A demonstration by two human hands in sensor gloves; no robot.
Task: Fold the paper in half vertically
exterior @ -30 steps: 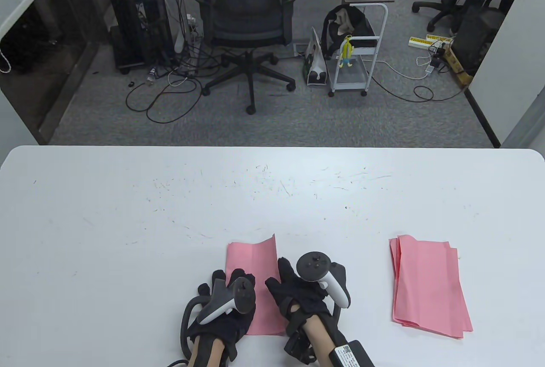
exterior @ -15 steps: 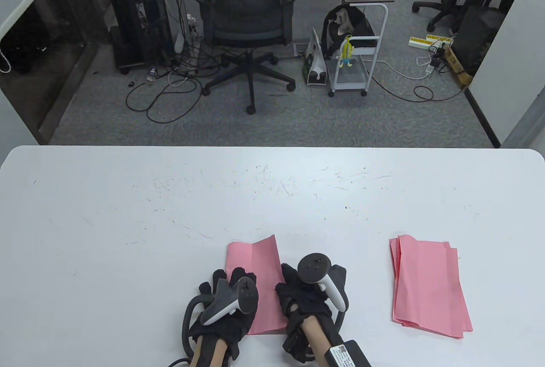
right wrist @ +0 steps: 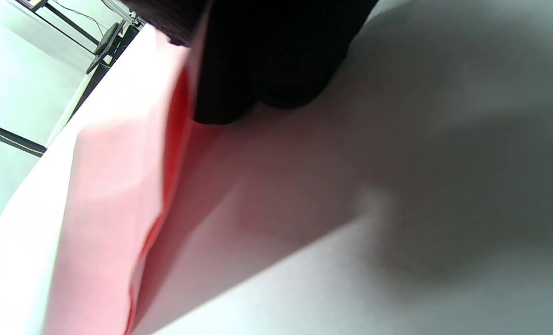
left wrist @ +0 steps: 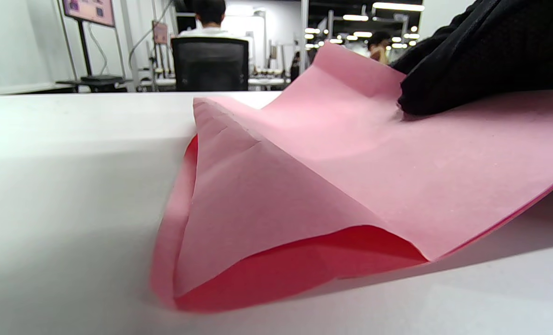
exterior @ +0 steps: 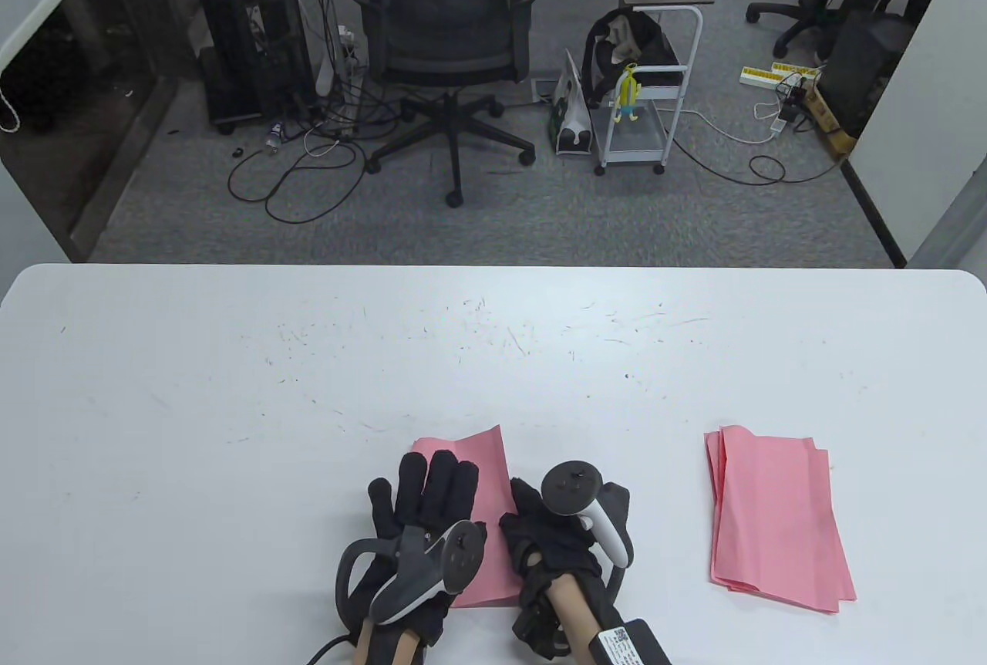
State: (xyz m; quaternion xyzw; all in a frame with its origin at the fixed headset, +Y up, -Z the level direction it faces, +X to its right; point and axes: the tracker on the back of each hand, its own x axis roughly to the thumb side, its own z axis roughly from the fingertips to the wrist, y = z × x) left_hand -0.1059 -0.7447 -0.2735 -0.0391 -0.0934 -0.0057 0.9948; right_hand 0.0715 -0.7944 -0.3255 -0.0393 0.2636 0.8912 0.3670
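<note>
A pink paper point(exterior: 490, 464) lies folded in half on the white table point(exterior: 308, 387) near its front edge. My left hand point(exterior: 432, 495) lies flat on the paper's left half with its fingers spread. My right hand point(exterior: 529, 512) is curled at the paper's right edge and touches it. In the left wrist view the folded paper point(left wrist: 304, 186) gapes open at its near end, and a gloved finger point(left wrist: 467, 70) presses on the top layer. In the right wrist view my fingertips point(right wrist: 267, 56) sit against the paper's open edge point(right wrist: 118, 186).
A stack of several pink sheets point(exterior: 779, 518) lies to the right on the table. Bare table stretches behind and to the left of the hands. An office chair point(exterior: 447, 40) and a white cart point(exterior: 648, 102) stand on the floor beyond the table.
My left hand has slid forward and spread flat over the paper. My right hand has pulled back a little and curled at the paper's right edge.
</note>
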